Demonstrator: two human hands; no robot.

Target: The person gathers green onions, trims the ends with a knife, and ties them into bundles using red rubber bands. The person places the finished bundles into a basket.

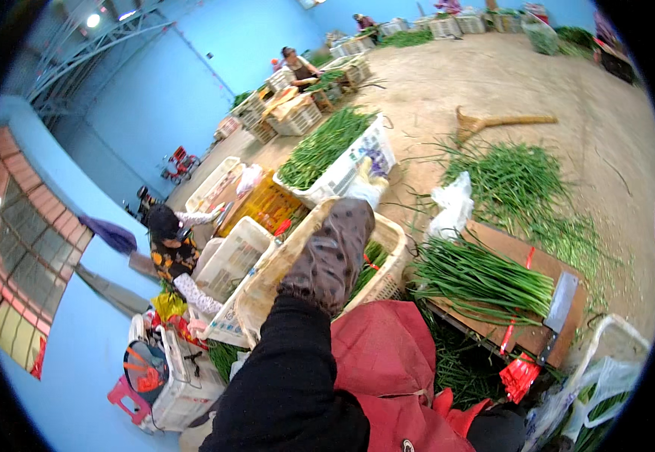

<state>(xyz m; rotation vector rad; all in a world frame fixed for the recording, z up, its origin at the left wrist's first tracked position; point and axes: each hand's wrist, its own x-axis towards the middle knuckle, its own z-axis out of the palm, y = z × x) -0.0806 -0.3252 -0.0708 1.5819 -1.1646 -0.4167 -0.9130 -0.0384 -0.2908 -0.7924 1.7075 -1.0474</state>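
Note:
My left hand (368, 182), in a pale glove below a dark dotted sleeve cover, reaches to the near side of a white plastic crate (385, 144) heaped with green garlic chives (327, 144). Its fingers are blurred, and any grip is unclear. My right hand is out of view. On a brown board (491, 231) to the right lies a bundle of long green stalks (485, 277), with red ties beside and under it. A cleaver (562, 299) rests at their cut ends. Red strips (519, 377) hang by its handle. Under my left arm stands a cream crate (398, 237) holding tied greens.
Loose greens (511, 181) and trimmings cover the floor beyond the board, near a straw broom (497, 120). A co-worker (175, 243) sits at the left among crates (231, 254). Another person (302, 68) works farther back. A crate with plastic bags (610, 327) stands at lower right.

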